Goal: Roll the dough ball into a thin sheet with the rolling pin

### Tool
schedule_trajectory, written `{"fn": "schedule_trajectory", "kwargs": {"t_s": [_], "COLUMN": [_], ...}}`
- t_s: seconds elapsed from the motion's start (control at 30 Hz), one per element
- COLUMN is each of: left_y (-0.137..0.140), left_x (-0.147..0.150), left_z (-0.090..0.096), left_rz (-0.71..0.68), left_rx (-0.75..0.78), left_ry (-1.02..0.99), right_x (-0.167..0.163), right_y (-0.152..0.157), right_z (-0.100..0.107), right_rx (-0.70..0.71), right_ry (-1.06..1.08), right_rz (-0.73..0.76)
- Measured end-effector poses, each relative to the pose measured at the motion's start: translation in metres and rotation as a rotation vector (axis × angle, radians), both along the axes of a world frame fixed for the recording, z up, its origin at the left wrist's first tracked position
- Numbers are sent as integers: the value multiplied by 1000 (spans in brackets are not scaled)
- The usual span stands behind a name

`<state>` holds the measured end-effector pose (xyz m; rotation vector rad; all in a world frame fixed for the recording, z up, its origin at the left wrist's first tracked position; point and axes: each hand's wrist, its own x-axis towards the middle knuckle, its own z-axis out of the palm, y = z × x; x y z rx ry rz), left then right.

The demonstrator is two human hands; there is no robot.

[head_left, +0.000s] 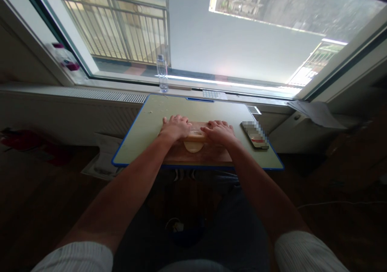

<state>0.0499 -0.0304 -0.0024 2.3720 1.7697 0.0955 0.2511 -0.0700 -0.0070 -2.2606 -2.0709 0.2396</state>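
Observation:
A wooden rolling pin [196, 138] lies crosswise over a pale, flat piece of dough [193, 146], whose rounded near edge sticks out towards me. Over the pin's left end is my left hand [175, 127], and over its right end my right hand [220, 131]; both grip it from above with fingers curving over the far side. The hands cover the pin's ends. Beneath them is a brown wooden board [211, 155] at the near edge of a small pale green table [142, 131] with a blue rim.
A phone-like flat object [255, 135], partly blurred, lies on the table's right side. Small white crumbs [150, 111] dot the far left. A clear bottle [162, 73] stands on the windowsill, and another bottle [65, 58] with a purple label is farther left. Papers [317, 113] rest at right.

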Motion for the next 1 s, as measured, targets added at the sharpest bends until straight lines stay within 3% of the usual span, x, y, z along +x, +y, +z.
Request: {"fn": "schedule_trajectory", "kwargs": {"t_s": [0.4, 1.0], "left_y": [-21, -3], "left_x": [-4, -2], "left_z": [-4, -4], "left_rz": [36, 45], "left_rx": [-18, 49], "left_ry": [-41, -13], "right_x": [-6, -3], "right_y": [-31, 1], "right_z": [1, 5], "right_rx": [106, 52], "right_ry": [-22, -27], "right_rz": [10, -8]}}
